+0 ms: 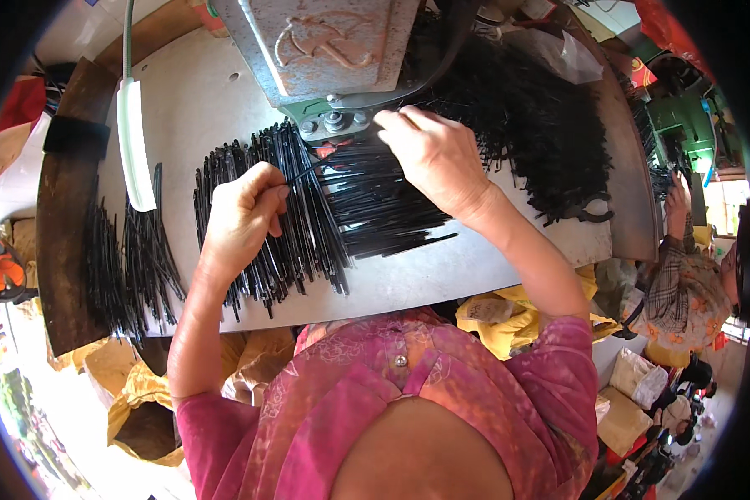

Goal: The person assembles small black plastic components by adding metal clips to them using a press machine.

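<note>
My left hand (243, 210) is closed in a pinch on a thin black rod (306, 172), which slants up toward the foot of a grey metal machine (329, 46). Under this hand lies a row of shiny black rods (267, 250), set side by side. My right hand (442, 158) is raised just right of the machine's bolted foot (334, 122), its fingertips pressed together. Whatever they hold, if anything, cannot be made out. Between the hands, a stack of black rods (387, 200) lies crosswise on the pale metal tabletop (408, 279).
A large tangled heap of black strips (550, 125) covers the table's right side. More rod bundles (146, 258) lie at the left, by a lit lamp (133, 142). Yellow sacks (508, 312) hang below the front edge. At far right a co-worker (683, 292) reaches toward a green machine (679, 125).
</note>
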{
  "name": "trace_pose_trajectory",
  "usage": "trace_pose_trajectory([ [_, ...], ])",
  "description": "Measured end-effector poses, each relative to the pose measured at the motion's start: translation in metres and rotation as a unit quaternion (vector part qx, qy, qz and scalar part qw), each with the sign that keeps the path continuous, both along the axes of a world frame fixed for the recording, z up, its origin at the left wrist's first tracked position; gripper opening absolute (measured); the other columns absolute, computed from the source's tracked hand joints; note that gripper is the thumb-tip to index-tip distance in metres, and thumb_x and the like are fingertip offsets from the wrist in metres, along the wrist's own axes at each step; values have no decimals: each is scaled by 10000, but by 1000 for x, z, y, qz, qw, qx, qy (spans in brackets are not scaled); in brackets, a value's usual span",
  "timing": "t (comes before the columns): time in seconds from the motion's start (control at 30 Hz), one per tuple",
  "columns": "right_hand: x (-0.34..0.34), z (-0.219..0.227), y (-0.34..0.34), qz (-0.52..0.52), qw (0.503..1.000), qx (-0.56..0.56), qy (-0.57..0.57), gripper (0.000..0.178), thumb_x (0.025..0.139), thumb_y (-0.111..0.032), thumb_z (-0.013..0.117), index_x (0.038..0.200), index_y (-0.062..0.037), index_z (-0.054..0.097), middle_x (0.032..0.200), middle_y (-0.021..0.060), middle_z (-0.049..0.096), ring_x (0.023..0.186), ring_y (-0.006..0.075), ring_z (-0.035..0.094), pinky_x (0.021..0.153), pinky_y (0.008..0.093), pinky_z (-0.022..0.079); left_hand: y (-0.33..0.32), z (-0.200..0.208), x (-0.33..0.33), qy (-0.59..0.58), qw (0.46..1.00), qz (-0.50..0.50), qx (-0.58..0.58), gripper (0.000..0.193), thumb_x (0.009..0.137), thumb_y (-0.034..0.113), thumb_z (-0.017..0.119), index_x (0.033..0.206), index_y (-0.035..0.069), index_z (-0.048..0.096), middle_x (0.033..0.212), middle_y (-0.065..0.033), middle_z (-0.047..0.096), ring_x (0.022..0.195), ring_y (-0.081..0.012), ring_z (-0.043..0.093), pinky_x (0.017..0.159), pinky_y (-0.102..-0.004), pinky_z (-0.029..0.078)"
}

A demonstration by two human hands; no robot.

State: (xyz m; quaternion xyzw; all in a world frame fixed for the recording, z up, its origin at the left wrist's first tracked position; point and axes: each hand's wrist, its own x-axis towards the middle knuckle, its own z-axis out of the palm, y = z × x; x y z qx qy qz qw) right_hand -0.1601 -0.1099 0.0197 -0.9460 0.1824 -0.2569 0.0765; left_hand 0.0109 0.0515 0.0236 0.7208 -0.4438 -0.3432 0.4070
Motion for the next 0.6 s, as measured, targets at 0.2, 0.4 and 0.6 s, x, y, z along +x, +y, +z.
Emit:
trace_pose_trajectory([
  [0.2,0,-10,8,68,974,217,-9,122,768,-97,570,826,10,575,693,95,599,616,170,594,559,247,456,-13,10,-4,128,990,38,-36,104,802,116,554,774,18,532,605,-40,541,441,-71,486,386,-178,337],
  [0.4,12,-9,32,54,802,590,-70,133,799,-114,556,822,17,565,584,14,527,467,31,438,417,171,343,-38,-5,-21,320,932,139,-97,155,759,164,628,717,52,529,631,-33,539,459,-87,477,391,-175,301],
  [0.6,10,-15,12,21,744,659,-104,138,807,-122,547,833,9,580,594,7,524,439,20,410,372,155,312,-47,-12,-9,282,942,139,-116,145,797,139,579,722,29,522,661,-37,549,581,-111,557,521,-211,473],
])
